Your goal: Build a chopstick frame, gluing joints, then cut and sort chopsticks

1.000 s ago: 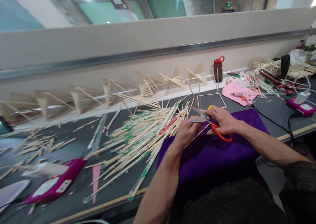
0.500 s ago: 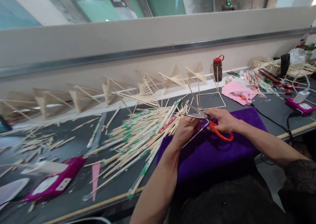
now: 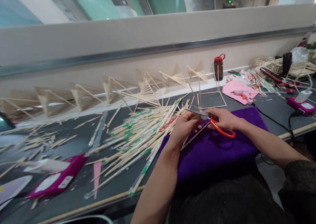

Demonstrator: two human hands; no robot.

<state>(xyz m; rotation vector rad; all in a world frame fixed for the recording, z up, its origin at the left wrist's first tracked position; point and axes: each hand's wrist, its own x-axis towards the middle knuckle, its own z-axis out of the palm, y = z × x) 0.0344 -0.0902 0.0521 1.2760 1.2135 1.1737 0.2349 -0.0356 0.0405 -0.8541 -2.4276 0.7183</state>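
Note:
My right hand (image 3: 223,118) is closed around a pair of scissors (image 3: 222,130) with red handles, their metal blades pointing left and spread apart. My left hand (image 3: 186,125) is beside the blades, its fingers curled in a pinch; what lies between them is hidden. A thin wooden stick (image 3: 194,136) slants from below my left hand up to the fingers of my right. Both hands are above a purple cloth (image 3: 217,155). Just beyond them stands a square frame of thin sticks (image 3: 212,106) with upright sticks at its corners.
To the left lies a heap of chopsticks (image 3: 140,135), many in wrappers. Twisted stick models (image 3: 172,78) line the wall. A pink glue gun (image 3: 243,94), a red-capped bottle (image 3: 218,71) and a power strip (image 3: 300,106) are right; another magenta power strip (image 3: 58,179) is left.
The scissors have tilted slightly, with the red handles lower and further right. My left fingers have loosened a little along the blades. The camera view has shifted slightly.

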